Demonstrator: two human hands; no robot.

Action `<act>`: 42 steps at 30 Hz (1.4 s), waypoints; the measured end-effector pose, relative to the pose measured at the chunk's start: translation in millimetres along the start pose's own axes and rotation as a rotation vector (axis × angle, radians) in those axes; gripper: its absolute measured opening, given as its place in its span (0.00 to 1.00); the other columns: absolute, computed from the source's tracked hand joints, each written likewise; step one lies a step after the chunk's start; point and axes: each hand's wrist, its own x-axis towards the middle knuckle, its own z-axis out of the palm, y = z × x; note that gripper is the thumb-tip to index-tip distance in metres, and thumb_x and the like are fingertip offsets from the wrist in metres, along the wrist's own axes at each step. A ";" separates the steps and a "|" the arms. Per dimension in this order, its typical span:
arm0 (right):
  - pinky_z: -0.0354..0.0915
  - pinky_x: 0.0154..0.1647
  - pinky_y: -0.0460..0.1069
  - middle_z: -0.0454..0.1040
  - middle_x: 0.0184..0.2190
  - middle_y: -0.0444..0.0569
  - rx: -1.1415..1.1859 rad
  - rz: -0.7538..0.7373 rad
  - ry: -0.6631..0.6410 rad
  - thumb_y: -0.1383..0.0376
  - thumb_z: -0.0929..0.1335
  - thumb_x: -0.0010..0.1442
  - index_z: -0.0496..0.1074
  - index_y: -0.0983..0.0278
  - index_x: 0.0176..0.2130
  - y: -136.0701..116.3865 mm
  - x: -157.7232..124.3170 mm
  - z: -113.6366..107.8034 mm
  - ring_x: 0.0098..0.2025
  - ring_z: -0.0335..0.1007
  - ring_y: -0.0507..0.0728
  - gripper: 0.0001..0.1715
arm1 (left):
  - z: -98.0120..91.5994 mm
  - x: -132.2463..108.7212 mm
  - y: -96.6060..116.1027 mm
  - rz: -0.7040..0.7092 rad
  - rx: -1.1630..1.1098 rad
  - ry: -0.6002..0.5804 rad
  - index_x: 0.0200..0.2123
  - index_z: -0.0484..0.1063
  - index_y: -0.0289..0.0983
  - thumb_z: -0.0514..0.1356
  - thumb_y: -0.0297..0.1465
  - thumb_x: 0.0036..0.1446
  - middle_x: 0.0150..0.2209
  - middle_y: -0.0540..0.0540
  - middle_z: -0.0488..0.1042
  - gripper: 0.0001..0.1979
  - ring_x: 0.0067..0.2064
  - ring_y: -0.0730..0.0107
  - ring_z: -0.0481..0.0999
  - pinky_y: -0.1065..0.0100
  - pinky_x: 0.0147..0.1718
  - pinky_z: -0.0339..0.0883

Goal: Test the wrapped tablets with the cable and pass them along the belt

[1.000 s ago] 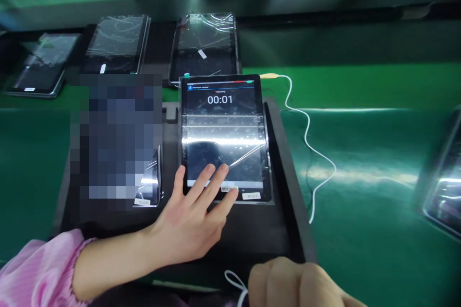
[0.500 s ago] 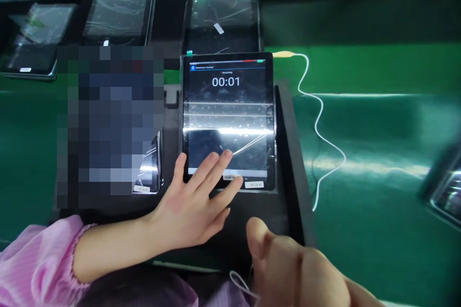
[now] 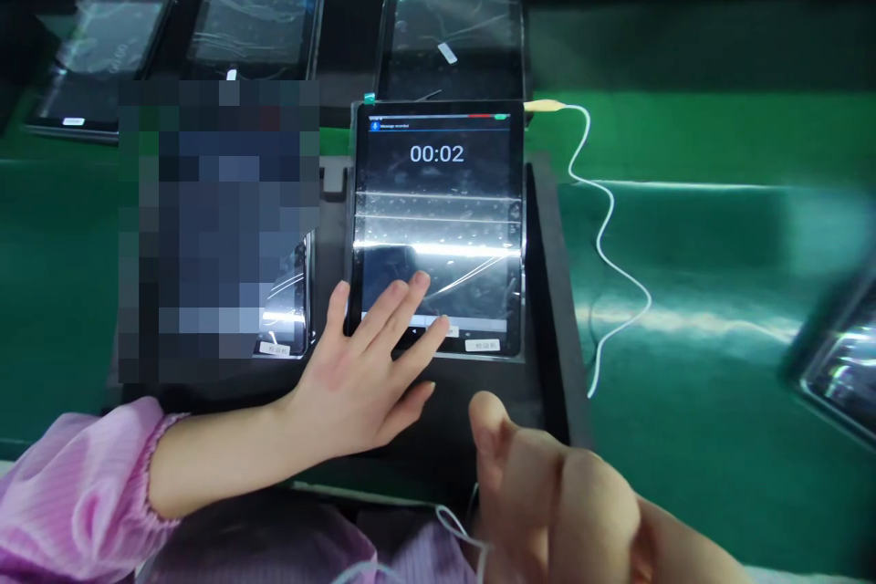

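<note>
A tablet point(image 3: 438, 228) in clear film lies on a black tray, its lit screen reading 00:02 under a line that says Message recorded. My left hand point(image 3: 373, 365) is spread over its lower edge, fingers apart, with fingertips at the bottom of the screen. Below and to the right of the tablet, my right hand point(image 3: 547, 493) is closed with the fingers curled. A thin white cable point(image 3: 455, 525) loops beside it and runs behind the thumb; the part inside the fist is hidden.
A yellow-ended white cord point(image 3: 609, 192) leaves the tablet's top right corner and trails across the green surface point(image 3: 698, 237). A second tablet point(image 3: 291, 310) lies left, mostly pixelated. Film-covered tablets point(image 3: 452, 14) stand along the back. Another dark device point(image 3: 845, 365) is at the right edge.
The timer has gone from 00:01 to 00:02, and the heading from Record your message to Message recorded. The view has shifted slightly. Both hands keep nearly the same pose.
</note>
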 end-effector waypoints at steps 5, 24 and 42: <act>0.72 0.55 0.58 0.76 0.27 0.38 0.156 -0.171 0.030 0.47 0.67 0.69 0.75 0.38 0.52 19.4 6.6 28.4 0.30 0.74 0.58 0.12 | 1.2 0.7 -1.8 0.013 -0.041 0.024 0.66 0.64 0.37 0.56 0.40 0.69 0.71 0.29 0.60 0.26 0.70 0.45 0.62 0.40 0.69 0.29; 0.68 0.63 0.68 0.77 0.57 0.62 -0.979 0.051 0.225 0.63 0.61 0.69 0.75 0.65 0.55 73.7 152.4 -172.3 0.60 0.73 0.69 0.21 | -38.1 -205.3 -109.4 -1.250 -0.259 0.054 0.65 0.66 0.37 0.54 0.47 0.64 0.55 0.40 0.81 0.32 0.41 0.52 0.84 0.56 0.43 0.78; 0.75 0.52 0.59 0.83 0.45 0.54 -0.876 0.083 -0.070 0.56 0.61 0.67 0.79 0.60 0.46 123.5 217.7 -203.2 0.46 0.80 0.64 0.21 | -8.6 -170.9 -149.9 -1.033 -0.347 0.246 0.52 0.76 0.38 0.51 0.50 0.66 0.53 0.41 0.80 0.26 0.57 0.51 0.80 0.56 0.58 0.73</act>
